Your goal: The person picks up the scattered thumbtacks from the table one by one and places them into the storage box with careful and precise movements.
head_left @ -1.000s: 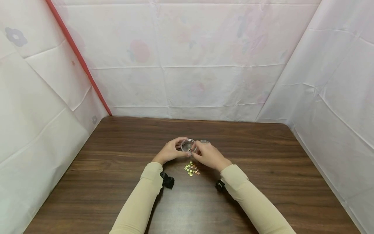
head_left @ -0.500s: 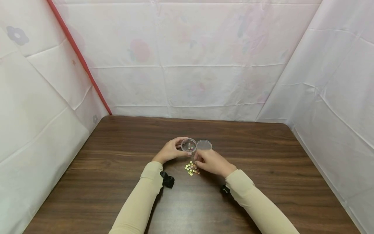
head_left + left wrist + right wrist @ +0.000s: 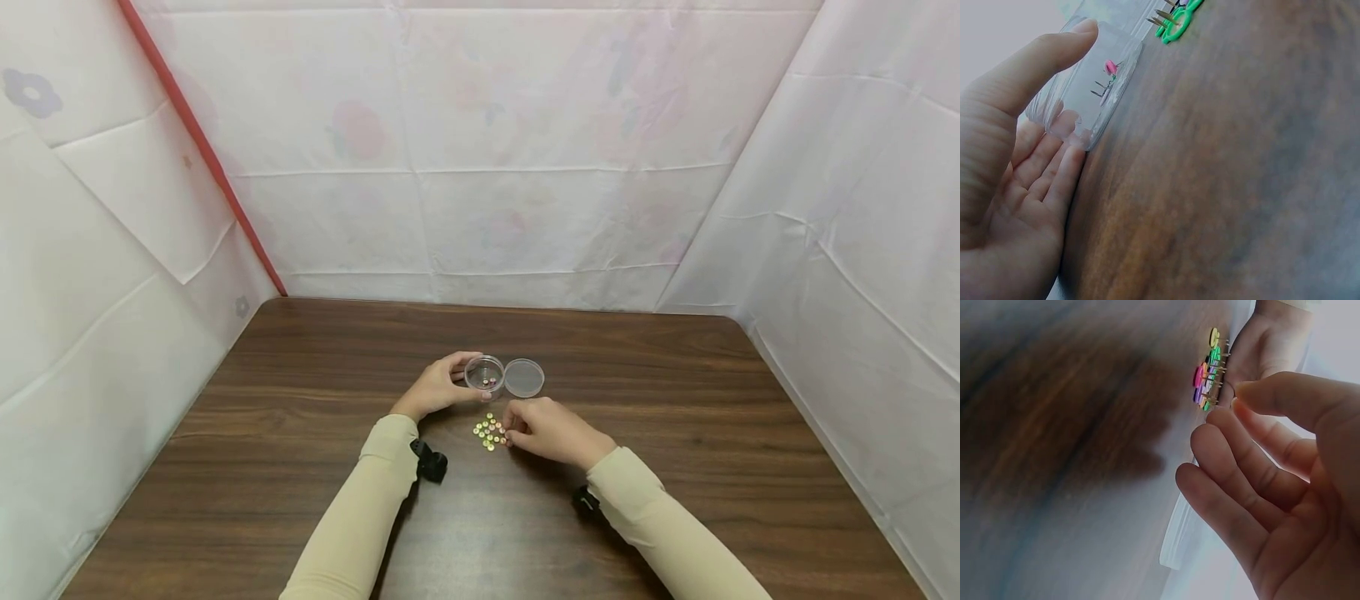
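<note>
My left hand (image 3: 435,387) grips a small round clear plastic jar (image 3: 484,385), thumb on the near side and fingers behind. A few thumbtacks (image 3: 1109,67) lie inside it, one with a pink head. In front of the jar is a loose group of thumbtacks (image 3: 489,432) with coloured flat heads, several with points up. My right hand (image 3: 551,427) is at the right edge of this group, its thumb and index finger pinched together at a thumbtack that the fingertips mostly hide. In the right wrist view, the other fingers (image 3: 1229,487) are loosely bent.
A clear round lid (image 3: 524,378) lies flat beside the jar on its right. All stands on a dark wood-grain table (image 3: 480,533). Pale patterned cloth (image 3: 480,142) hangs behind the table and along both sides. A black wrist camera (image 3: 430,462) sits below the left hand.
My right hand has left the jar's mouth and come down to the right edge of the thumbtacks, uncovering the lid. Another thumbtack now shows in the jar. The left hand stays in place.
</note>
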`<state>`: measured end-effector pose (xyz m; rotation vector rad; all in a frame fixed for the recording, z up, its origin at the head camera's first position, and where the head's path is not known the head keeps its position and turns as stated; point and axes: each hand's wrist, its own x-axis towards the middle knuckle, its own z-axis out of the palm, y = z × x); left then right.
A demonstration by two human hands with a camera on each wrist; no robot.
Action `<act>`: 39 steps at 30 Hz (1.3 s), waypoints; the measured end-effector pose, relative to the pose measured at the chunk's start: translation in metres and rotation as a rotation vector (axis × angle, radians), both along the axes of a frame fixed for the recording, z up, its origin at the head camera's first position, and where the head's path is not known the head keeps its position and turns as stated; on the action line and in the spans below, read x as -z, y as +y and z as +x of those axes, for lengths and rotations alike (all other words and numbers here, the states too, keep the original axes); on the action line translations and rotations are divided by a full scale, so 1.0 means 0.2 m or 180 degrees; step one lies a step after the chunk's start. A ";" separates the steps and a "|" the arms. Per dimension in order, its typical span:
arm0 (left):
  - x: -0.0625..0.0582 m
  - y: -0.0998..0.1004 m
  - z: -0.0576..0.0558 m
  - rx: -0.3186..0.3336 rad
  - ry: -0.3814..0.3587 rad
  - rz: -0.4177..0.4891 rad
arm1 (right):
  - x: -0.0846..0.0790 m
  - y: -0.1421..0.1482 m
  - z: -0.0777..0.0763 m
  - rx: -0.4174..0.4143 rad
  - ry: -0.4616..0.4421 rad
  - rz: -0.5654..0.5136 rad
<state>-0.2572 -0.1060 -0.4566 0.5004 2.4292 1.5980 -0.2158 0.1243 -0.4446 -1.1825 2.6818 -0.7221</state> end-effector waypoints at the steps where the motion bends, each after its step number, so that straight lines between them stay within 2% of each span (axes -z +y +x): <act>1: 0.00 0.00 0.00 0.0001 -0.0015 -0.0003 | 0.00 0.00 0.00 -0.0014 0.0025 -0.0003; 4: 0.03 0.00 -0.02 -0.0002 -0.0038 0.0004 | 0.01 0.01 0.01 -0.0067 0.0125 -0.0003; 9: 0.14 -0.01 -0.08 -0.0066 -0.0059 0.0079 | 0.03 0.01 0.02 -0.0181 0.0215 -0.0001; 12: 0.16 -0.01 -0.09 -0.0097 -0.0048 0.0076 | 0.03 0.00 0.02 -0.0212 0.0266 0.0008; 18: 0.17 -0.02 -0.09 -0.0091 -0.0011 0.0089 | 0.04 0.00 0.03 -0.0144 0.0387 0.0084; 30: 0.17 -0.02 -0.09 -0.0101 -0.0004 0.0062 | 0.03 -0.01 0.03 -0.0111 0.0328 0.0255; 39: 0.18 -0.02 -0.10 -0.0137 0.0018 0.0021 | 0.04 -0.01 0.03 -0.0110 0.0495 0.0233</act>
